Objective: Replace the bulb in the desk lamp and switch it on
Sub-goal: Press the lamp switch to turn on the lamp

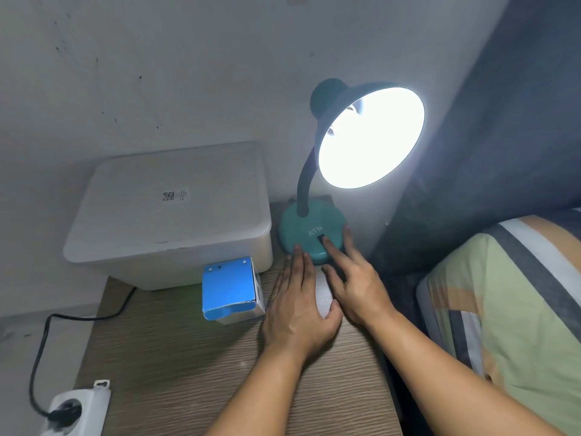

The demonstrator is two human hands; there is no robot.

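A teal desk lamp (309, 229) with a round base marked ATN stands at the back of the wooden table (176, 357). Its shade (371, 136) glows bright white; the bulb inside is lost in the glare. My right hand (355, 284) rests at the base, one fingertip on the black switch (321, 239). My left hand (298, 306) lies flat on the table with its fingertips against the base's front left edge. A blue bulb box (229, 289) lies on its side just left of my left hand.
A white lidded plastic box (173, 212) stands at the back left against the wall. A black cable (41, 357) runs down to a plug in a white power strip (75, 407) at the lower left. A striped pillow (509, 303) lies on the right.
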